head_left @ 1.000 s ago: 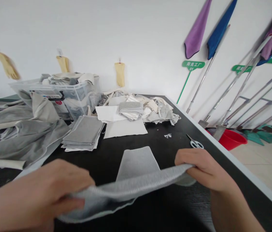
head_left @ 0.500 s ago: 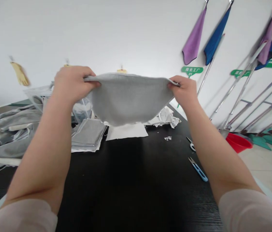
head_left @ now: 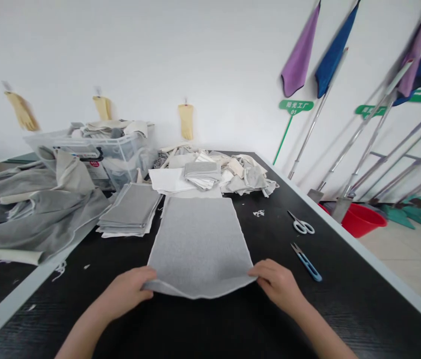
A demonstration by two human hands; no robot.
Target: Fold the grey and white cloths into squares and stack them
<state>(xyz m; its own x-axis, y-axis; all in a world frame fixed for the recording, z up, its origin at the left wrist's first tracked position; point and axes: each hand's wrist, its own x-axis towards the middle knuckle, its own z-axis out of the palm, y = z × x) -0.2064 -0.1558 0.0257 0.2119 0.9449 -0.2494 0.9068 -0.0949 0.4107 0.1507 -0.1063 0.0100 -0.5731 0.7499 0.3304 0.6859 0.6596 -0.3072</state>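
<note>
A rectangular grey cloth [head_left: 200, 239] stretches away from me over the black table, its far part lying flat. My left hand [head_left: 132, 290] pinches its near left corner between thumb and fingers. At the near right corner, my right hand [head_left: 275, 280] grips the cloth the same way. The near edge sags between the two hands and is slightly raised. Beyond its far edge are white cloth pieces [head_left: 169, 179] with a small folded grey stack [head_left: 203, 172] on top. Left of the cloth sits a neat pile of grey cloths [head_left: 130, 209].
Scissors [head_left: 302, 223] and blue thread snips [head_left: 307, 263] lie on the right of the table [head_left: 270, 319]. Loose grey fabric [head_left: 42, 209] heaps at the left, before a clear plastic bin [head_left: 116, 149]. Cloth scraps [head_left: 249, 174] are piled at the back. A red bucket [head_left: 365, 220] stands beyond the right edge.
Both hands have come down and toward me with the cloth. It hung raised before me and now lies spread on the table, near corners still held.
</note>
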